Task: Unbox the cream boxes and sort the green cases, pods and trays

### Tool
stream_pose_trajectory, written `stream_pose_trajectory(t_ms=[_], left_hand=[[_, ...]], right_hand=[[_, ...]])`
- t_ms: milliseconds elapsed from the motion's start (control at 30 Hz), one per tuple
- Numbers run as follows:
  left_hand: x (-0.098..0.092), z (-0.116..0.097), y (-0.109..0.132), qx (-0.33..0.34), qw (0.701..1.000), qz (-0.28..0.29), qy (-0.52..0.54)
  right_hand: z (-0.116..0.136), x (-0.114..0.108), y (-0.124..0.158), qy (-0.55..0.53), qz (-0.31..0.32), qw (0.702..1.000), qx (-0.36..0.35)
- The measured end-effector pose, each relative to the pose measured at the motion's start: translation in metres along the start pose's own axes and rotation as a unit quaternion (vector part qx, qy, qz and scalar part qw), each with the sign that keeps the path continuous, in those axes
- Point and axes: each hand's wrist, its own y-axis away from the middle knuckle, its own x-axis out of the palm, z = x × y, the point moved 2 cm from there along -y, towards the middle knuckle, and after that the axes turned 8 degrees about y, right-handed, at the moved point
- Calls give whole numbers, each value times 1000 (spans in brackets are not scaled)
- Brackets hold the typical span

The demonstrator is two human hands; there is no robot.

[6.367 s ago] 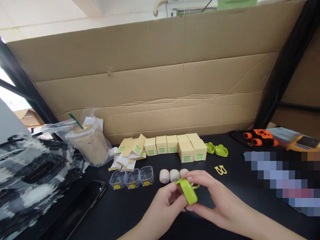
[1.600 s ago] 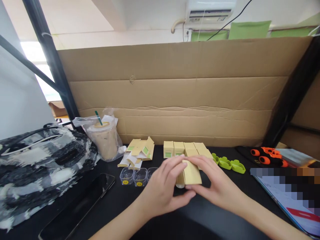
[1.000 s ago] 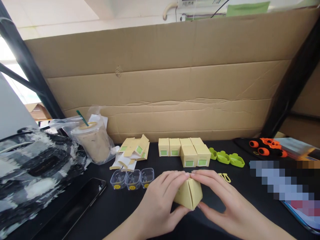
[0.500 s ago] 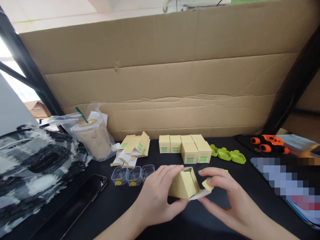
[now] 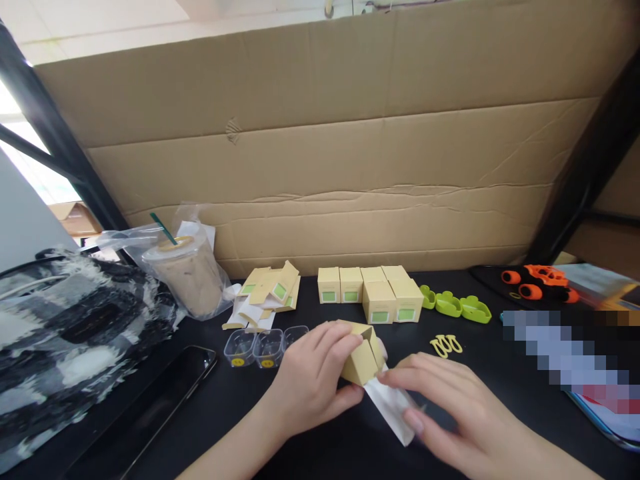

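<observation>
My left hand (image 5: 320,370) is closed around a small cream cardboard box (image 5: 361,363), tilted above the black table. The box's top end is open, and a long white-sided flap (image 5: 393,407) hangs out toward the lower right. Close beside that flap is my right hand (image 5: 450,407), its fingers spread. Its index fingertip touches the box corner, while the thumb lies at the flap's edge, slightly blurred. Behind the hands stands a group of closed cream boxes (image 5: 383,297) with green labels. Several flattened boxes (image 5: 270,290) lie in a pile at the back left.
Clear plastic cups (image 5: 267,345) sit left of my hands. Green flower-shaped pieces (image 5: 449,304) and small yellow rings (image 5: 447,345) lie to the right. A phone (image 5: 145,407), a bagged drink (image 5: 187,277), an orange toy car (image 5: 540,283) and a cardboard wall (image 5: 320,153) surround the workspace.
The flap, earlier bent up in my right hand's pinch, now extends down and right. My right hand has moved lower with its fingers spread, exposing the yellow rings. My left hand keeps hold of the box.
</observation>
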Motion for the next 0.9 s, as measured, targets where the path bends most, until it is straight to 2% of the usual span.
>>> stream_pose_trajectory(t_ms=[100,200,267,333,433,633,767,900], left_hand=[[-1,-3,-1,45,999,3,-18],[-3,-5,-5,38,998,29,-32],[-3,-7,-7,30,997,45,-46],[-3,-7,-6,32,997,49,-59],[-2,-6,-4,44,996,37,-64],[2,-10,-3,65,993,30,-97],[0,-15,-6,98,989,-6,-113],[-2,-15,-6,111,986,-20,-126]], right_hand=[[-3,5,1,-32,28,998,36],[-7,10,4,-37,20,997,64],[-8,12,6,-11,19,998,53],[-7,12,6,35,30,999,13],[-5,9,4,71,44,996,-34],[1,8,4,35,43,997,-52],[-3,10,5,73,27,996,-32],[-8,11,7,92,-23,995,-4]])
